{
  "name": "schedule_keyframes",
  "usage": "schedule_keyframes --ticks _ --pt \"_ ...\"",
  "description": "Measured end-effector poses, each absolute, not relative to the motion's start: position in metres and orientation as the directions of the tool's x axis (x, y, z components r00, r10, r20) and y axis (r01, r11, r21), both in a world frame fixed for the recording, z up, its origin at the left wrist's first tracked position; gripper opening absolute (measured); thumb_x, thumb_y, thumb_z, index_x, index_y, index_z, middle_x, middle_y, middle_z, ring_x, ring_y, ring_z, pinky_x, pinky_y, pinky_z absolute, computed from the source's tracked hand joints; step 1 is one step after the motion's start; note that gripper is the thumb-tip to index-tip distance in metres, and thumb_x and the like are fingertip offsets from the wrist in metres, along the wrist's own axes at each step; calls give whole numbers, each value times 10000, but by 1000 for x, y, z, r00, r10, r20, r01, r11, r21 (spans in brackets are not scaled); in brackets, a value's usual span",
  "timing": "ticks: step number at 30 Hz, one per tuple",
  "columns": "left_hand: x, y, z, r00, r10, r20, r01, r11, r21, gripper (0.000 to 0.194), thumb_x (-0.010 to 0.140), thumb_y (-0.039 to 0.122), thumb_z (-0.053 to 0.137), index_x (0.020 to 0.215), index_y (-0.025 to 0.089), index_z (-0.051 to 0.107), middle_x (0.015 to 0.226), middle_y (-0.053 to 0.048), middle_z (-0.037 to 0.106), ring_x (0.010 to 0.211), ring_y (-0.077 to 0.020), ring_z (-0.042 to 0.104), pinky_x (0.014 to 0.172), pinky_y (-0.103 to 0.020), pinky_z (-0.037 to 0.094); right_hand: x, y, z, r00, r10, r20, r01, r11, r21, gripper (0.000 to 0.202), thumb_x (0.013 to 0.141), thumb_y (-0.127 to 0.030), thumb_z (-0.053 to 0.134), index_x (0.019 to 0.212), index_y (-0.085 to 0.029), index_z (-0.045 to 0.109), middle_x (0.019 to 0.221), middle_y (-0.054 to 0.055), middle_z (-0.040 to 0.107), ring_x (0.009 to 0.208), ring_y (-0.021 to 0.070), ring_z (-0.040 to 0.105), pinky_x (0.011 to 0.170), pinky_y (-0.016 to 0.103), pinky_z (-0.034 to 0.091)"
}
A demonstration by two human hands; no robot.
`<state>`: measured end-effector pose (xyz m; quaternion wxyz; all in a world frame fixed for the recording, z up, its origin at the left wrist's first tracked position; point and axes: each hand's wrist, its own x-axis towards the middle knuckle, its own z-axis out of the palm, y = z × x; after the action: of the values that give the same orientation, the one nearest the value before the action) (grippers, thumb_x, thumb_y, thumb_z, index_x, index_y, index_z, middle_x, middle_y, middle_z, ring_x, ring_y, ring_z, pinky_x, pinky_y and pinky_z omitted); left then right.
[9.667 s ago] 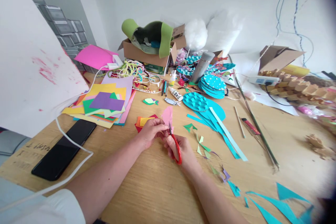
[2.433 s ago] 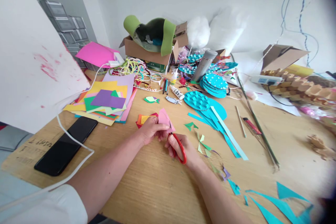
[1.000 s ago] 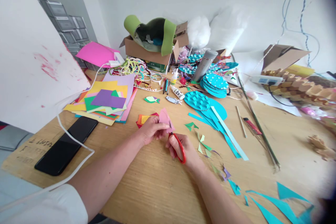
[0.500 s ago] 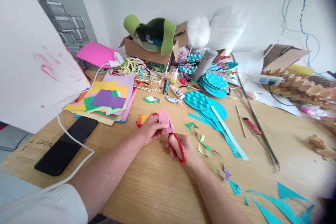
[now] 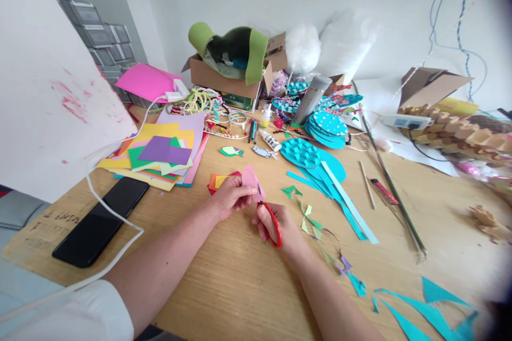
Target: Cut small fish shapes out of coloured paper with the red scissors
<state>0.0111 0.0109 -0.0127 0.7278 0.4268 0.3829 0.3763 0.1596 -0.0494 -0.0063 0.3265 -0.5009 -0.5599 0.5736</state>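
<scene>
My left hand (image 5: 236, 194) pinches a small pink piece of paper (image 5: 249, 175) over the middle of the table. Red-handled scissors (image 5: 276, 228) are gripped in my right hand (image 5: 276, 224), their dark blades against the pink paper. Partly behind my left hand lie small orange and red paper pieces (image 5: 218, 181). A green and white paper fish (image 5: 231, 152) and a grey-outlined fish (image 5: 264, 153) rest farther back. Green paper scraps (image 5: 292, 192) are scattered to the right of my hands.
At the left are a black phone (image 5: 100, 222), a white cable and a stack of coloured paper (image 5: 166, 150). Blue textured ovals (image 5: 301, 153), a grey bottle (image 5: 313, 100) and a full cardboard box (image 5: 224, 81) stand behind. A long stick (image 5: 394, 184) lies right, blue scraps (image 5: 428, 311) nearer.
The red scissor handles have shifted very slightly in my right hand. My left hand and the pink paper look the same.
</scene>
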Motion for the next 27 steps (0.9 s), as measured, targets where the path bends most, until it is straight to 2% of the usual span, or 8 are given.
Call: schedule_keyframes --ticks 9,21,27 --pt "12 11 -14 389 890 -239 -247 350 904 259 618 343 700 579 148 533 428 44 502 333 -39 355 346 -182 208 160 -49 -8 -289 937 -196 189 -145 -971 540 772 -697 558 631 -177 518 420 -23 487 344 77 359 359 211 252" --pt "12 12 -16 397 887 -235 -223 342 913 233 622 327 683 577 153 535 404 50 489 324 -43 337 344 -186 203 161 -48 -9 -304 933 -193 205 -134 -970 627 718 -807 495 636 -186 522 437 -2 494 351 97 374 361 237 268" --pt "12 11 -16 396 887 -237 -231 346 909 235 619 324 689 581 151 535 409 45 498 331 -45 354 347 -186 207 160 -49 -7 -290 936 -201 213 -142 -967 606 734 -777 515 628 -180 515 425 -9 489 346 87 366 360 225 263"
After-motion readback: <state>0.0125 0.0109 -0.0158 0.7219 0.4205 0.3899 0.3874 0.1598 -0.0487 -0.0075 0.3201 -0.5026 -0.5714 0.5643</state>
